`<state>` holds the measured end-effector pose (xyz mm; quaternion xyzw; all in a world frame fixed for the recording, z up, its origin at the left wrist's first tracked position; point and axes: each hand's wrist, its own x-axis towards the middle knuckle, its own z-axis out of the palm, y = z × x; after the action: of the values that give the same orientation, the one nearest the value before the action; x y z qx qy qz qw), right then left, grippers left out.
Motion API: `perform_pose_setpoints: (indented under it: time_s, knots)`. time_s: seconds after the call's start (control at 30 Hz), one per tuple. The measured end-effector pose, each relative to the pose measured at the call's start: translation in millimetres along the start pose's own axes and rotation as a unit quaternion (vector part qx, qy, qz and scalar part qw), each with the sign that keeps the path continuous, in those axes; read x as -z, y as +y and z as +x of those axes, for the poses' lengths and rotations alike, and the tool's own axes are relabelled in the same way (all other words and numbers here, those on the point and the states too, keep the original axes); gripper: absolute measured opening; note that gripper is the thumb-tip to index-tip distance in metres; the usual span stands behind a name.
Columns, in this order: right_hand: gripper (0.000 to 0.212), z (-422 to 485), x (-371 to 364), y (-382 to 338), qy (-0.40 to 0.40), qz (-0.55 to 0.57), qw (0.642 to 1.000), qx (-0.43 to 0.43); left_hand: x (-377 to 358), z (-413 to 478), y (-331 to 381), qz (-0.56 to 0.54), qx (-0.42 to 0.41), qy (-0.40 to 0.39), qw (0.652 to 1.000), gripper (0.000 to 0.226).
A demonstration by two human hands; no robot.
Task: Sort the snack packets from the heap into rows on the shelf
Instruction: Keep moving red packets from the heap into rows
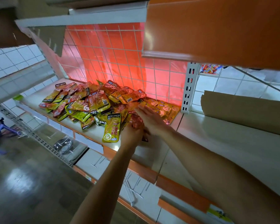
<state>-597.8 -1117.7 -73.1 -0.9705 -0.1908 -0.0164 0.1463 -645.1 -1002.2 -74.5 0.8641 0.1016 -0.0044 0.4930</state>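
Head view, tilted, looking down, close on shelf (94, 131)

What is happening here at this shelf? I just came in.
A person is sorting snack packets on a white shelf. The left hand holds a red packet. The right hand, fingers straight and a little blurred, is right beside it. A big mixed heap of yellow and red packets lies unsorted on the shelf. A short row of orange packets lies at the right, against the wire back.
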Motion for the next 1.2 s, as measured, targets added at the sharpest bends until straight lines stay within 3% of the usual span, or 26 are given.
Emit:
perform_pose_setpoints:
  time_s: [0.1, 0.2, 0.37, 0.57, 0.73, 0.93, 1.07, 1.2]
  knots:
    - [0.082, 1, -7, -4, -0.047, -0.030, 0.998, 0.009, 12, -6, -5, -0.029, 0.022, 0.032, 0.999, 0.031]
    - [0.082, -7, -12, -10, -0.023, -0.052, 0.998, -0.011, 19, -7, -7, -0.054, 0.055, 0.083, 0.994, 0.034]
    - [0.045, -26, -19, -19, 0.075, -0.099, 0.990, -0.060, 16, -6, -9, -0.104, 0.049, 0.124, 0.986, 0.020]
    - [0.029, -45, -19, -21, 0.131, -0.036, 0.983, -0.126, 3, -11, -9, -0.112, 0.044, 0.092, 0.989, 0.034]
    - [0.028, -53, -16, -11, 0.144, -0.002, 0.970, -0.194, -5, -15, -5, -0.095, 0.014, 0.057, 0.994, 0.012]
    - [0.043, -59, -9, -1, 0.041, 0.067, 0.969, -0.235, -14, -22, 1, -0.094, -0.023, -0.022, 0.995, 0.017]
    - [0.027, -67, -5, 0, 0.118, 0.194, 0.948, -0.222, -18, -31, 7, -0.140, -0.042, -0.041, 0.988, 0.013]
    - [0.027, -80, -3, -2, 0.153, 0.277, 0.915, -0.250, -28, -40, 11, -0.142, -0.047, -0.050, 0.988, 0.014]
